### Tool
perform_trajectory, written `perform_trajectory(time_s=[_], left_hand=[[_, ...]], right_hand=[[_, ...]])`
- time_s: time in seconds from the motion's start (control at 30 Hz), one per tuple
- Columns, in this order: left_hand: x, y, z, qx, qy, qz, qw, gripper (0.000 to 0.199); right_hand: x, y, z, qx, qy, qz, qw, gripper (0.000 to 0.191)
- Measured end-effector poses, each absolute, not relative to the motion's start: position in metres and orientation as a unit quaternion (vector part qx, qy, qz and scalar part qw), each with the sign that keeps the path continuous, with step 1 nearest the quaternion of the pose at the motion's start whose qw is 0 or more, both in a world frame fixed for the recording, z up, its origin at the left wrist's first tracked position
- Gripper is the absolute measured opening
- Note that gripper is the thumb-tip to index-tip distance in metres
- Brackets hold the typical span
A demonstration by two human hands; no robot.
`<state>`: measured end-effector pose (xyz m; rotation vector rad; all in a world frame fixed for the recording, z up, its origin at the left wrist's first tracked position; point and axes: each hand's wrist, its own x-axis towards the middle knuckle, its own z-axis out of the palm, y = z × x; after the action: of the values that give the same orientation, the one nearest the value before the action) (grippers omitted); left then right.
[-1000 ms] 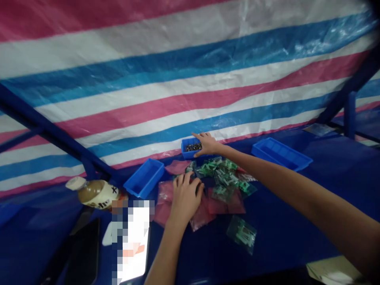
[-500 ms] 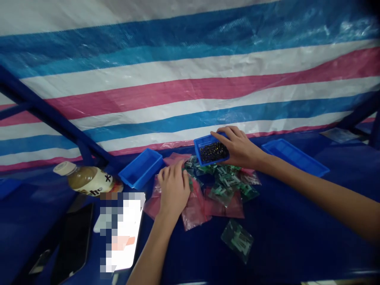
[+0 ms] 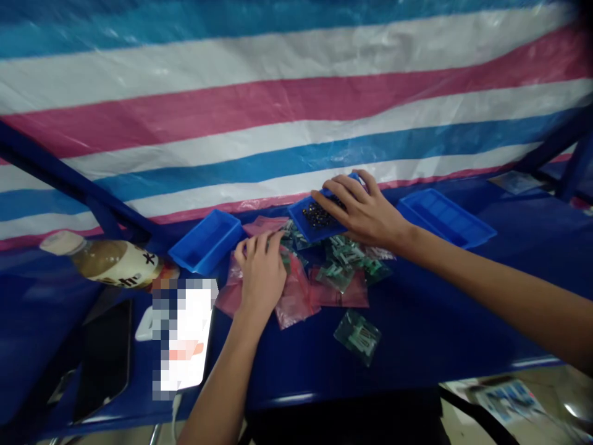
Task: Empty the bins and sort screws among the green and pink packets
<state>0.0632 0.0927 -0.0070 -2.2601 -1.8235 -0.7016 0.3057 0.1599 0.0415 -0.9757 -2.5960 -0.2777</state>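
Note:
My right hand [image 3: 359, 207] lies over a blue tray [image 3: 315, 233] of small dark parts [image 3: 319, 215], its fingers spread across the tray's top and far side, gripping it. The tray is above a pile of green-tinted bags [image 3: 341, 256] with pale pieces inside. My left hand [image 3: 264, 266] rests on red plastic bags [image 3: 296, 300] left of that pile, fingers bent and somewhat apart; whether it pinches a bag is hidden. One green-tinted bag [image 3: 357, 337] lies alone nearer the front edge.
An open blue bin [image 3: 206, 241] stands left of the bags, and a long blue tray [image 3: 447, 216] lies to the right. At the left are a drink bottle [image 3: 115, 262], a dark phone [image 3: 104, 361] and a lit, partly pixelated phone [image 3: 192, 334]. A striped sheet [image 3: 296, 105] hangs behind.
The view has tipped downward, showing the table's front edge and floor. My right hand has moved further over the tray, which is now turned, its dark parts gathered toward the left. My left hand stays on the bags.

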Motion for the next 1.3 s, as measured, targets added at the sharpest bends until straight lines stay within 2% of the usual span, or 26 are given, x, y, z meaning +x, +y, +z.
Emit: perform_trajectory(time_s=[0.43,0.67,1.3], left_hand=[[0.068,0.088,-0.010,-0.765,-0.608,-0.200,0.076,0.028],[0.072,0.086,-0.010,-0.787,-0.588,-0.168,0.084,0.027],[0.070,0.089,-0.016,-0.783,-0.591,-0.180,0.073,0.025]], right_hand=[[0.298,0.157,0.035,-0.295,-0.941,-0.066,0.150,0.066],[0.305,0.154,0.018,-0.264,-0.946,-0.109,0.150,0.070],[0.321,0.148,0.004,-0.335,-0.930,-0.045,0.145,0.058]])
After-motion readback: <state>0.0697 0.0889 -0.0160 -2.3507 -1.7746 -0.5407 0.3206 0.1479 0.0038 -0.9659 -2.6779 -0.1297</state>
